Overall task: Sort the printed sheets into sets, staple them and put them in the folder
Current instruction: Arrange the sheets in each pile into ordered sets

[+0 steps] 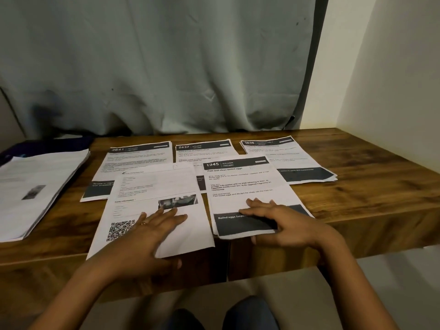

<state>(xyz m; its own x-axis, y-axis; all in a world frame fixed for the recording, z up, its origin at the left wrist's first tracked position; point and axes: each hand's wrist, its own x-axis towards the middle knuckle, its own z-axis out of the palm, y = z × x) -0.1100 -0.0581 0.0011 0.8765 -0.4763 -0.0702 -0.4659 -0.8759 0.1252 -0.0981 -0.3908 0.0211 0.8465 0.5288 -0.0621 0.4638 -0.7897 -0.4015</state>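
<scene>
Printed sheets [138,163]: white, dark header and footer bands; 5 lots across the counter [357,186].
Left grip [152,236]: wide, flat on near QR-code sheet [147,194].
Right grip [283,222]: wide, spread on sheet 1345 [247,186].

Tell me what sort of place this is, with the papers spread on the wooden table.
Probably a desk corner in a home or small office: a wooden table set against a plain wall, a grey curtain hanging behind it, and numbered printed sheets laid out in rows beside a paper stack.
</scene>
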